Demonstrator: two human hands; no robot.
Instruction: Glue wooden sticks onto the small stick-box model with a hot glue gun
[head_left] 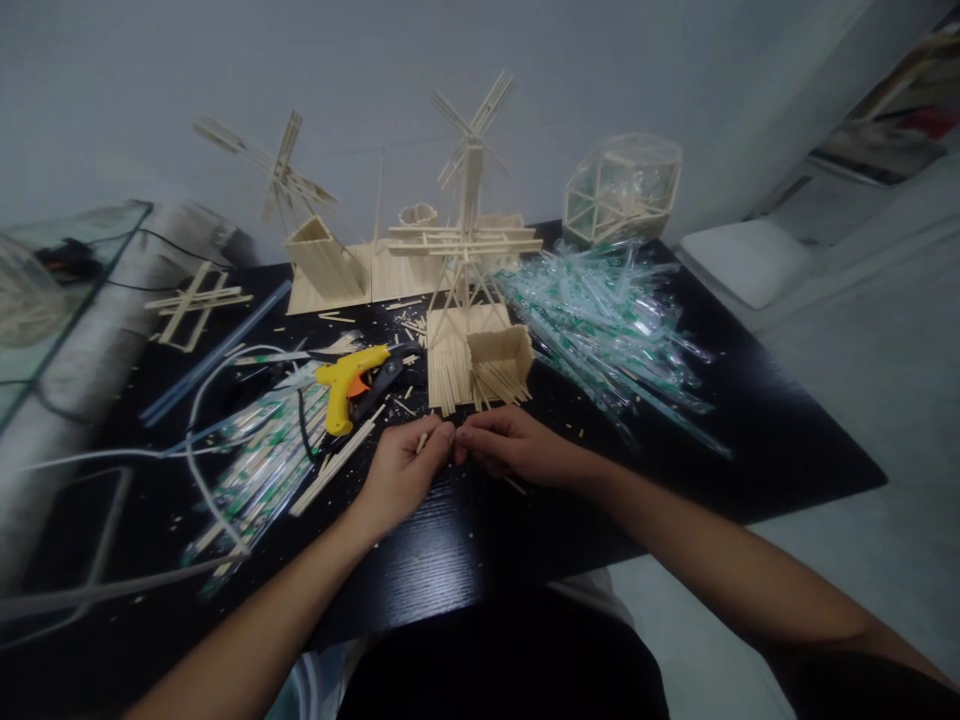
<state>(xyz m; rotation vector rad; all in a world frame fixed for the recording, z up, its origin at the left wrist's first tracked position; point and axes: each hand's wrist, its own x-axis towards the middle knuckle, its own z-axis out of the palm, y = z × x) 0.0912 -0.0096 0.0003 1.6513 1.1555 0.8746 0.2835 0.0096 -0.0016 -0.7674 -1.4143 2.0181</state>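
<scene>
My left hand (pixel 405 465) is closed, with the pale end of a thin wooden stick (pixel 421 442) poking out between thumb and fingers. Close against it, fingertips nearly touching, my right hand (pixel 517 445) is pinched; what it grips is hidden. Another thin stick end (pixel 515 485) shows beneath the right hand; I cannot tell whether it is held. Just beyond both hands stands a wooden windmill model (pixel 448 345) on a flat base, with an open-topped stick box (pixel 517 345) holding loose sticks. A yellow glue gun (pixel 343 385) lies left of it, beside black-handled cutters (pixel 386 380).
A second windmill model (pixel 319 265) stands at the back left. Plastic-wrapped stick bundles (pixel 607 320) pile up on the right, more wrapped sticks (pixel 262 460) on the left. A white cable (pixel 195 440) loops across the black table (pixel 765 450). A faceted frame (pixel 626 190) sits back right.
</scene>
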